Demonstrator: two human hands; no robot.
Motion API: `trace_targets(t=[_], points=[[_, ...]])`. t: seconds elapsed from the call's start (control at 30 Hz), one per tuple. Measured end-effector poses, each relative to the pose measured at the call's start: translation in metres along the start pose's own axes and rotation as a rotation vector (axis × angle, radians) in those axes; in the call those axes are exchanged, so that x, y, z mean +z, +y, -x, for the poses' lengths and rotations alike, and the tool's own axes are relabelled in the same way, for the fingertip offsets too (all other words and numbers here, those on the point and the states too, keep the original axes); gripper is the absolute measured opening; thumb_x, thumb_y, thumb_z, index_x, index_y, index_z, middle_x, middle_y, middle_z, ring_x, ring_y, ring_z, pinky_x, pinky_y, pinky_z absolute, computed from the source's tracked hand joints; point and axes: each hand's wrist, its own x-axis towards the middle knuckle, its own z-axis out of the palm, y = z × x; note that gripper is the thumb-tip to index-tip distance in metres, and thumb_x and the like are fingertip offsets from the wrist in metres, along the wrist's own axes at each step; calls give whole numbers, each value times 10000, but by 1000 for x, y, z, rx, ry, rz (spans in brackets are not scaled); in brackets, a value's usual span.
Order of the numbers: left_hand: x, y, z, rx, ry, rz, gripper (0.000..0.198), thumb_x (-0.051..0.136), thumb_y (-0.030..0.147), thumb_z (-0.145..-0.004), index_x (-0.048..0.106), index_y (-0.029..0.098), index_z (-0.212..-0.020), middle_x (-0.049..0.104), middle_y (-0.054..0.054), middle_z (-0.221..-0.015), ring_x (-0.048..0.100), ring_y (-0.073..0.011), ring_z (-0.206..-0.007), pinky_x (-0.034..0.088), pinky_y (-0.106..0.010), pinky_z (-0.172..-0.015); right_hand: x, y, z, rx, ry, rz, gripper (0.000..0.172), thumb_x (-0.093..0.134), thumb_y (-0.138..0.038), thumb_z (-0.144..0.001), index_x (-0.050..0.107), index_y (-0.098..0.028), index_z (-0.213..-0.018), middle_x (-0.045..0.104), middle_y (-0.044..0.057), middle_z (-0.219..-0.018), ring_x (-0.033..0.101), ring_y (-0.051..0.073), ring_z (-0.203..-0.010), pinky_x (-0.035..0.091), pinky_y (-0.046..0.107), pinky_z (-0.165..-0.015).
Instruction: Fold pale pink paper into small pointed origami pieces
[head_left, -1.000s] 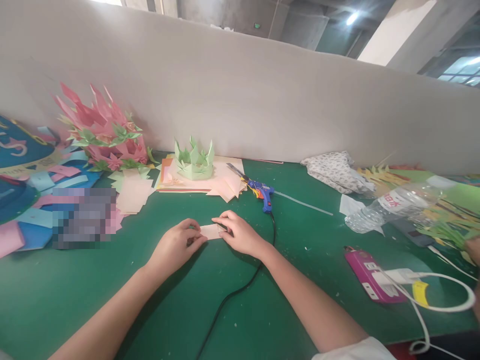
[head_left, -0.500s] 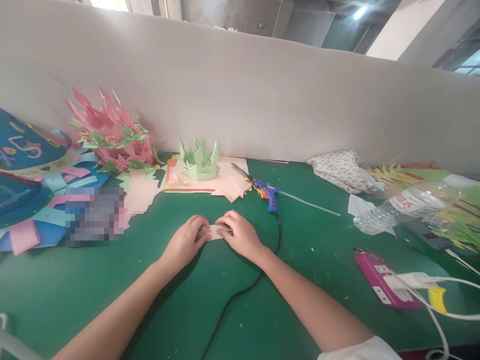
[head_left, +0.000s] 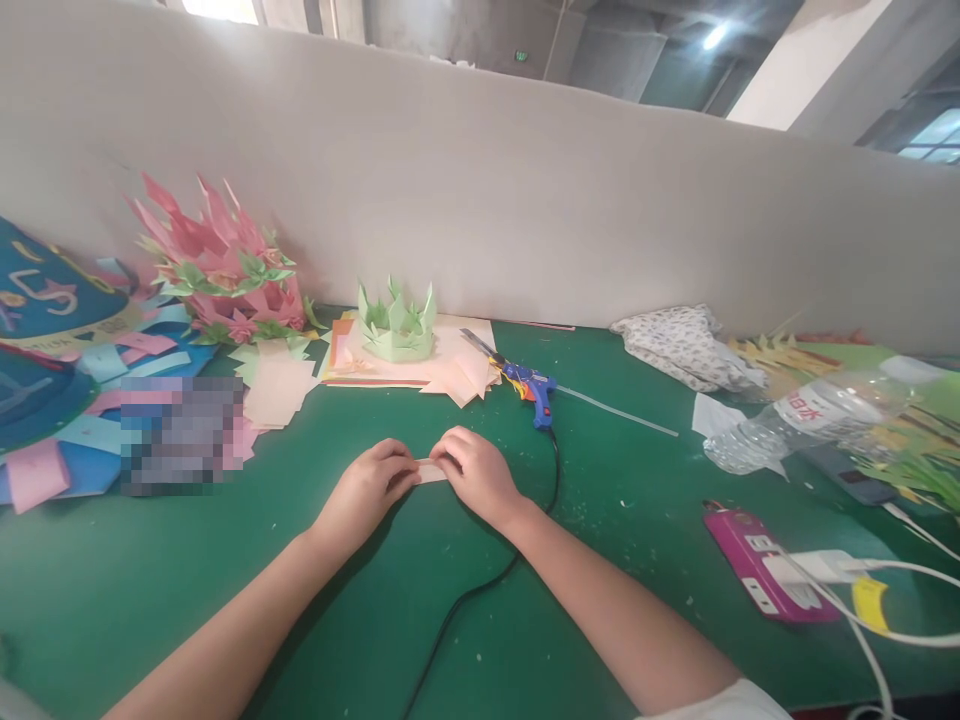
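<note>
A small strip of pale pink paper (head_left: 430,472) lies between my two hands, low over the green table. My left hand (head_left: 375,487) pinches its left end, and my right hand (head_left: 480,475) grips the right end with bent fingers. The fingers partly cover both ends. Beyond the right hand rests a blue glue gun (head_left: 536,390) with a clear glue stick (head_left: 622,410) in its back. Scissors (head_left: 478,343) lie by its nozzle. A light green paper crown (head_left: 397,325) stands on a stack of pale paper sheets (head_left: 465,335).
Pink and green paper crowns (head_left: 232,270) stand at the back left, near blue party hats (head_left: 45,300) and cut paper (head_left: 281,385). At right lie a plastic bottle (head_left: 802,415) and a purple power strip (head_left: 765,565). A black cord (head_left: 469,595) crosses the table below my right arm.
The fingers of both hands have closed in on the paper strip, which now looks narrower, with a fold line along it. The hands stay in nearly the same place.
</note>
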Motion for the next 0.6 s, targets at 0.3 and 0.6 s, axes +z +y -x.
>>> trace_targets(t=[0.3,0.6], points=[[2,1,1,8,26,-57,127,464,207,-853,572,183,-791,567,-16,-816,529,-139,-713,427,-246,-636,-1,-1,9,-146,-22,258,194,421,-187,-903,605,-194,-844,563,29,-802,493,137,-722,325,243,-611],[5,1,2,25,51,-118,200,460,235,-865,637,175,-796,583,-43,-846,556,-150,-745,453,-266,-688,0,1,10,-208,-24,341,227,432,-218,-906,630,-205,-797,505,12,-714,438,122,-661,258,245,-548]])
